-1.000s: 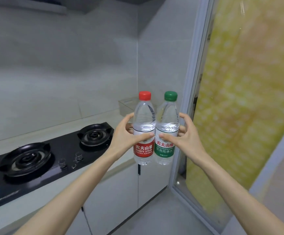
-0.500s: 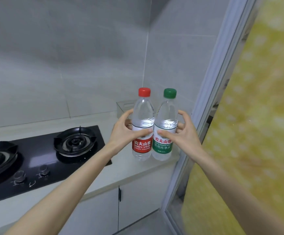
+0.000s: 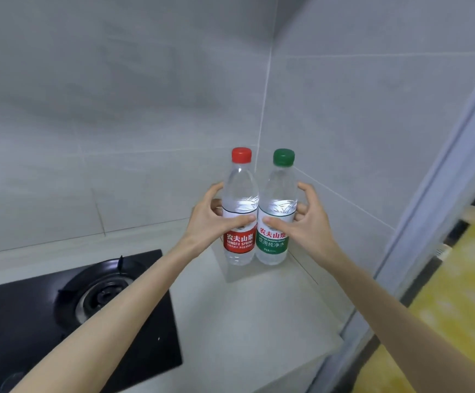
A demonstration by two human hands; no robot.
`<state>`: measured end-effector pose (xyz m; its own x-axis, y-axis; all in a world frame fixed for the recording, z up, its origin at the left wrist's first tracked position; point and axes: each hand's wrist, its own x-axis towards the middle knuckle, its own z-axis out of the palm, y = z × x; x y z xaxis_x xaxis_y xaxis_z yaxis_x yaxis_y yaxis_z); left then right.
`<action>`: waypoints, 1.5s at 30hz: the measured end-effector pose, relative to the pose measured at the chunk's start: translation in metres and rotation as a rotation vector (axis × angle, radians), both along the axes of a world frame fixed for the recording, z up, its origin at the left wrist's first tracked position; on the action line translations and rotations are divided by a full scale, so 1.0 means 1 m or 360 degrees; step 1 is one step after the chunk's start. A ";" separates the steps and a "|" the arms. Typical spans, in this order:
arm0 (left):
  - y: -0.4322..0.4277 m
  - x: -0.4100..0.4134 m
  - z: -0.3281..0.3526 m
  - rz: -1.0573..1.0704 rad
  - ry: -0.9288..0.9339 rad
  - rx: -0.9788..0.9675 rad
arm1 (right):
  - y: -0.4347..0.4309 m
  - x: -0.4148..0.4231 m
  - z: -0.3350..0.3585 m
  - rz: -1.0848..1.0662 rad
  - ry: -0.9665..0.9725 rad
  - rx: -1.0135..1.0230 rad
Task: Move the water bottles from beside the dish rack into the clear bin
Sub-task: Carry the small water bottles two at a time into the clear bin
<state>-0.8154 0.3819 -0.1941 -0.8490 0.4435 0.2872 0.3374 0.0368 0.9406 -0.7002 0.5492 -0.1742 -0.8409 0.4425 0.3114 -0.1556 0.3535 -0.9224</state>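
Kitchen corner, grey tiled wall [image 3: 117, 109] filling the upper frame. Pale surface [image 3: 244, 330] at lower centre; black gas hob [image 3: 145, 321] at lower left with one burner [image 3: 100, 296] showing. Door frame [image 3: 443, 165] and a yellow patterned panel [image 3: 457, 321] run down the right edge.

Two water bottles at frame centre, upright, side by side and touching: red-capped bottle [image 3: 240, 239] on the left, green-capped bottle [image 3: 272, 241] on the right. Both caps are on, and both look full or nearly so.

Left grip [image 3: 210, 222] is curled round the red-capped bottle at mid-body, thumb across the top of the label. Right grip [image 3: 307, 225] wraps the green-capped bottle the same way, mirror fashion.

Bottle bases sit low over the corner of the surface; cannot tell whether they rest on it or hang just above. Faint straight lines around the bases may be the walls of a clear bin; not certain. No dish rack in view.

Handling, as judged:
- full bottles, so moderately heavy for one hand each
- thin plastic walls give under a hard squeeze
- smooth sides could slip if wet
- best hold is the ribbed waist at the label's top edge, where both hands already are
- keep them vertical and set them down base first so neither tips the other
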 end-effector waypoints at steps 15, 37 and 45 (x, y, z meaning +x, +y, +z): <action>0.077 -0.171 -0.047 0.0118 -0.0140 -0.0017 | 0.070 -0.187 -0.050 -0.0167 -0.0151 0.0144; 0.169 -0.299 -0.169 0.0403 -0.0403 -0.0315 | 0.150 -0.351 -0.190 -0.0116 -0.0313 -0.0071; 0.185 -0.316 -0.194 0.0512 -0.0482 -0.0297 | 0.159 -0.389 -0.229 -0.0319 -0.0252 0.0006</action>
